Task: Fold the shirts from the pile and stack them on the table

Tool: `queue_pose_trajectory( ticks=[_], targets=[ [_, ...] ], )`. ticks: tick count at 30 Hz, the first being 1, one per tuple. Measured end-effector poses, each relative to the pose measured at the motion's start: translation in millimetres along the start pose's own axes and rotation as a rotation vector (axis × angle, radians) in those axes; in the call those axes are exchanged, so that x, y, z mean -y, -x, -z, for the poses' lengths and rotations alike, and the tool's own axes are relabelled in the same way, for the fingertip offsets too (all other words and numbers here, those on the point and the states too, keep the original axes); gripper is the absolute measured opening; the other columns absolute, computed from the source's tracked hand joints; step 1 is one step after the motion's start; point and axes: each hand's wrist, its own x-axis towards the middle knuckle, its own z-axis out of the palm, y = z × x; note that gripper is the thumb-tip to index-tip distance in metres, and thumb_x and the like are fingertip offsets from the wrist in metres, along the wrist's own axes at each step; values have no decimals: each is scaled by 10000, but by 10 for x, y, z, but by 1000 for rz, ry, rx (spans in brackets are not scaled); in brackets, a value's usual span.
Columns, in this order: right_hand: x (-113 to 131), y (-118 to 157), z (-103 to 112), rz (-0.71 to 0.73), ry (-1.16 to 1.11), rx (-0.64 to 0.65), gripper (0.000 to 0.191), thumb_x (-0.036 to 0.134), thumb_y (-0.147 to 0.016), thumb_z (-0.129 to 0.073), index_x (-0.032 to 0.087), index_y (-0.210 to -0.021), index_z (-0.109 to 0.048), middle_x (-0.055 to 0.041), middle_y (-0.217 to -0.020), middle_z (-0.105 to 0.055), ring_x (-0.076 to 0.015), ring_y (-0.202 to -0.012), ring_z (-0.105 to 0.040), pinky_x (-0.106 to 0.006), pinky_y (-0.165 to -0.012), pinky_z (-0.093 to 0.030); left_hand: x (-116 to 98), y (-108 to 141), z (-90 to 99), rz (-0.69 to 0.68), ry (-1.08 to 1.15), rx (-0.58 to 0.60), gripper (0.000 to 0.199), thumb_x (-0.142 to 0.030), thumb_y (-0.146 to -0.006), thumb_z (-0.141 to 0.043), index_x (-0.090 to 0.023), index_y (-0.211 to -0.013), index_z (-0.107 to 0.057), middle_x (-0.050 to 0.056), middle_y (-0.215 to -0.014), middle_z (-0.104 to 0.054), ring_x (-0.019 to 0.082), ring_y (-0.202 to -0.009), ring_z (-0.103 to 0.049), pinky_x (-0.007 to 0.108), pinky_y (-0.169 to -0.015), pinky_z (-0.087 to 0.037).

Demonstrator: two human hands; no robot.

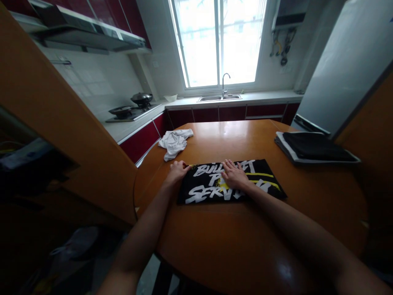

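Observation:
A folded black T-shirt (204,182) with large white lettering and yellow marks lies flat on the wooden table in front of me. At its far left corner, my left hand (178,170) has its thumb and fingers closed on the edge of the cloth. My right hand (234,175) rests palm down on the middle of the print, fingers stretched out, covering some of the letters.
A crumpled white garment (175,142) lies at the table's far left. On the right sits a stack of folded dark and light clothes (316,147). Beyond the round-edged table (227,233) are a sink (211,98), a stove with pans (132,114) and a fridge (337,69).

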Motion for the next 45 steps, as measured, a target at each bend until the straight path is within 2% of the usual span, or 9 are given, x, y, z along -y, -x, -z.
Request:
queue_pose_trajectory(
  ticks=[5,9,13,20,28,36,40,43,45],
  targets=[
    [2,-11,-5,-7,3,9,647,454,-1008,-273,144,-1576,-286,-104,-1661,-209,-238,-1535,-142,-512,-1218,-74,-82,-11,16,2,80,-5,227,-422,-810,-667,-204,-857,-624,96,-939,-640,284,-1012,-591,368,-924,-452],
    [11,-8,5,-8,-4,14,648,455,-1007,-273,145,-1576,-286,-103,-1661,-207,-236,-1536,-137,-520,-1217,-74,-125,14,45,-33,167,28,145,-301,-806,-672,-199,-868,-589,73,-923,-668,230,-898,-630,315,-803,-498],
    [18,1,14,-4,-10,10,648,452,-1006,-275,137,-1573,-292,-101,-1659,-212,-234,-1535,-142,-523,-1219,-71,-135,50,68,-35,257,46,206,-266,-819,-676,-173,-970,-570,68,-919,-679,202,-832,-657,287,-729,-513],
    [19,-8,7,-12,-1,4,642,459,-1012,-283,150,-1574,-292,-103,-1659,-214,-235,-1534,-147,-513,-1218,-83,-147,63,93,-44,360,22,404,-236,-770,-724,-153,-1134,-570,59,-971,-668,186,-838,-667,284,-744,-534],
    [15,-11,-2,-13,0,2,640,457,-1010,-295,147,-1570,-303,-112,-1657,-218,-242,-1533,-151,-515,-1217,-82,-122,78,139,-63,470,59,418,-259,-683,-783,-155,-1066,-652,86,-1028,-696,222,-942,-673,299,-803,-539],
    [21,-3,17,-11,-13,3,641,461,-1008,-284,150,-1567,-313,-104,-1658,-218,-236,-1533,-151,-505,-1219,-74,-141,125,156,-143,442,100,509,-231,-727,-688,-201,-1229,-611,25,-925,-683,181,-777,-653,281,-727,-527],
    [20,-5,18,-10,-16,-4,641,459,-1006,-290,144,-1564,-320,-105,-1658,-215,-241,-1534,-149,-512,-1219,-76,-167,160,197,-271,362,119,354,-196,-742,-614,-222,-1093,-655,11,-962,-687,188,-859,-645,298,-840,-519],
    [23,-6,24,-10,-18,-5,635,453,-1005,-301,142,-1559,-330,-104,-1655,-226,-243,-1532,-158,-515,-1219,-85,-202,186,246,-362,307,153,209,-225,-757,-600,-212,-943,-694,42,-996,-688,228,-979,-636,342,-951,-495],
    [28,-1,30,-8,-23,-7,630,445,-1004,-312,141,-1556,-336,-105,-1652,-238,-244,-1530,-169,-518,-1218,-89,-219,201,274,-397,283,168,196,-267,-769,-613,-200,-924,-712,68,-996,-677,250,-994,-629,379,-973,-492]
  ],
)
